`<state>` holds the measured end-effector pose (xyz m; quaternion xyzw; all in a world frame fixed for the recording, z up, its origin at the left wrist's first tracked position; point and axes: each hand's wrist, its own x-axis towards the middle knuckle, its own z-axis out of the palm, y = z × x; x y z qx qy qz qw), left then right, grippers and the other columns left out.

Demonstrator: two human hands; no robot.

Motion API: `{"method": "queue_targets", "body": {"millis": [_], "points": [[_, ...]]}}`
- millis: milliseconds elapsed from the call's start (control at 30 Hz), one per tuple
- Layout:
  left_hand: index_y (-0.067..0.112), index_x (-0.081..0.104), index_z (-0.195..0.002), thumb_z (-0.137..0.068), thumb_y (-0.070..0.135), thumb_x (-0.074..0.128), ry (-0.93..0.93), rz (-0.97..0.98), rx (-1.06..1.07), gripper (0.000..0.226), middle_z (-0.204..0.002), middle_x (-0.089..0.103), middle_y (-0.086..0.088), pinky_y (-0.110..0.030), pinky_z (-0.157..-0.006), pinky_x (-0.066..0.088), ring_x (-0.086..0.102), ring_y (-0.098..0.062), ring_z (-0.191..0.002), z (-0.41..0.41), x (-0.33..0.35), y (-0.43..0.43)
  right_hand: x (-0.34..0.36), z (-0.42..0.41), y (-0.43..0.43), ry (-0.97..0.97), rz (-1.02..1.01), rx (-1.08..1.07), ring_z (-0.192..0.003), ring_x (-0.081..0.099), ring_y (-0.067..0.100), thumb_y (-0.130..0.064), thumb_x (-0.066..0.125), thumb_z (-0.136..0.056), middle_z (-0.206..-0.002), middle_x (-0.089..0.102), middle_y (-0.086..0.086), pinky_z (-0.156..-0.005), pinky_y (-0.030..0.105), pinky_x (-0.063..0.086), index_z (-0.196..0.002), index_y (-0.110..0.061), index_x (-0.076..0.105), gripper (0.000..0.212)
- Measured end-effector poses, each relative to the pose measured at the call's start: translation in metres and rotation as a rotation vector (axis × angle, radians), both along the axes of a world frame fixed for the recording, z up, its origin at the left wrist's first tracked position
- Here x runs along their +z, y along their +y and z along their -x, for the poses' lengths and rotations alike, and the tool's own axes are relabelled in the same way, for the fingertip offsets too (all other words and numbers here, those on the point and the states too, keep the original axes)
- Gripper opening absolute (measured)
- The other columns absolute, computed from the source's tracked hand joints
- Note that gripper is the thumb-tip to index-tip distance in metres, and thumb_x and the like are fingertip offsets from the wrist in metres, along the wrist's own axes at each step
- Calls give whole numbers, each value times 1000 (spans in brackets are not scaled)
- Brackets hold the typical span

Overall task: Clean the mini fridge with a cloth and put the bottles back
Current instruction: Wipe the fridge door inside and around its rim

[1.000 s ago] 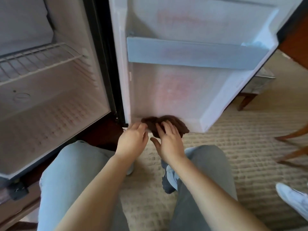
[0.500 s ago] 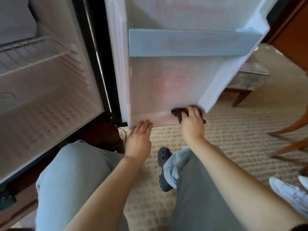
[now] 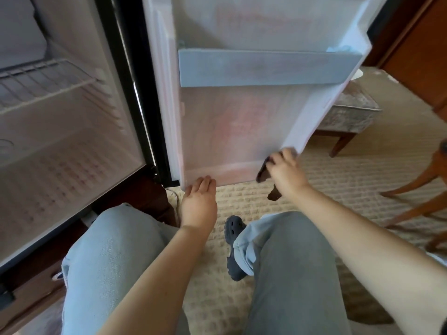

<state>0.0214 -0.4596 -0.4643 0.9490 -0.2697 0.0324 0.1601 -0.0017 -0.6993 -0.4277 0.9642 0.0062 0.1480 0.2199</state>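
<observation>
- Fridge cabinet point(image 3: 60, 153) at far left, standing open: we see a white interior with a wire shelf point(image 3: 48, 78) up high and a bare floor below. No bottles show anywhere in our view.
- Door point(image 3: 242, 131) in the middle, swung wide with its inner liner facing us. A pale blue rail point(image 3: 266, 67) crosses it, and a shallow ledge runs along the bottom.
- Left hand point(image 3: 199, 201) below the door's hinge-side corner, fingers straight and held together, tips touching the bottom edge as if to steady it. It holds nothing.
- Right hand point(image 3: 285, 172) at the door's lower right corner, fingers curled over a dark brown cloth point(image 3: 263, 174). The cloth is bunched against the end of the ledge, with one tail hanging below the door.
- Change we can report: a second ago the cloth sat near the left of that ledge, beside the left hand. It has since travelled along the ledge to the far corner, while the left hand has kept its place.
- Meaning, as we judge it: the wipe along the door's bottom ledge is finished or nearly so, and putting the bottles back has not begun.
- Upholstered stool point(image 3: 348, 112) and wooden chair legs point(image 3: 416, 187) at right, on beige carpet point(image 3: 242, 201) beyond the door.
</observation>
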Motion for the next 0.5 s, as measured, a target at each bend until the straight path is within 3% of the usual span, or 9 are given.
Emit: {"method": "queue_targets", "body": {"millis": [133, 233, 300, 400, 500], "points": [[9, 31, -145, -90, 5, 44, -16, -69, 2, 57, -153, 30, -4, -34, -115, 20, 23, -21, -143, 0, 1, -2, 69, -22, -25, -373, -75, 44, -98, 36, 31, -9, 65, -76, -95, 63, 11, -81, 39, 49, -85, -4, 70, 11], [6, 41, -140, -85, 2, 50, -23, -69, 21, 57, -146, 40, -8, -38, -112, 28, 35, -24, -137, 0, -3, -1, 84, -23, -27, -562, -128, 78, -104, 42, 28, -13, 65, -81, -109, 63, 8, -83, 39, 45, -98, -7, 69, 19], [3, 53, -130, -75, -2, 59, -24, -49, 30, 55, -135, 53, -11, -41, -105, 39, 49, -27, -127, 0, -6, 0, 52, -16, -24, -528, -65, 87, -108, 44, 31, -8, 64, -82, -113, 63, 11, -91, 42, 40, -104, -3, 68, 23], [2, 67, -112, -58, -8, 72, -56, 42, 26, 55, -117, 67, -12, -41, -89, 52, 64, -28, -109, -2, -8, -1, -22, 2, -24, -280, -9, 74, -115, 50, 38, 3, 66, -72, -120, 62, 18, -104, 46, 40, -114, 1, 65, 42], [3, 68, -110, -57, -10, 74, -37, 65, 31, 55, -115, 68, -11, -42, -86, 54, 64, -27, -109, -2, -7, 2, -50, 9, -12, -144, -47, -34, -118, 42, 38, 4, 54, -69, -123, 60, 22, -96, 47, 47, -116, 5, 64, 48]]}}
